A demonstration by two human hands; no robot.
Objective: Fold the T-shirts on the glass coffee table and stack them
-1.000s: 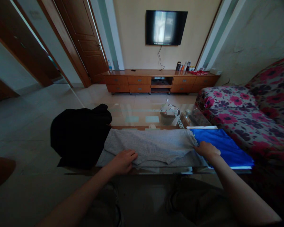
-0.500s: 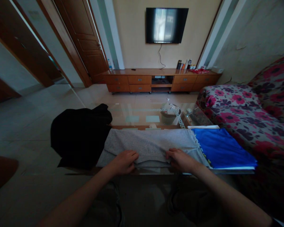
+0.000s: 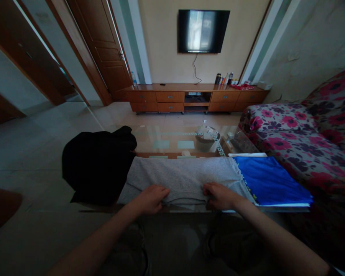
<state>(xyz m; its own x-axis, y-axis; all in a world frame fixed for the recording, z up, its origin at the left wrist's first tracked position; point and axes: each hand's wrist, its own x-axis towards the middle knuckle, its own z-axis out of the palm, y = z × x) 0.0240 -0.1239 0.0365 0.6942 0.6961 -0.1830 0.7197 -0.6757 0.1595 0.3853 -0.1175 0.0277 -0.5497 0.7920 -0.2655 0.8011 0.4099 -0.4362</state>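
A grey shirt [image 3: 184,174] lies folded into a long strip across the near side of the glass table, its neckline toward me. My left hand [image 3: 153,198] is closed on the near edge, left of the neckline. On the other side of the neckline, my right hand [image 3: 218,195] pinches the same edge. Black cloth [image 3: 96,165] is heaped at the shirt's left end. Touching its right end is a folded blue garment [image 3: 273,180], with white fabric showing beneath it.
The glass coffee table [image 3: 166,135] extends beyond the shirt. A bin [image 3: 205,142] shows through or behind its glass. A flowered sofa [image 3: 293,126] stands at the right, and a wooden TV cabinet [image 3: 169,97] runs along the far wall.
The grey shirt's surface near the neckline lies a little smoother and flatter. Both hands have barely shifted and keep hold of the near edge.
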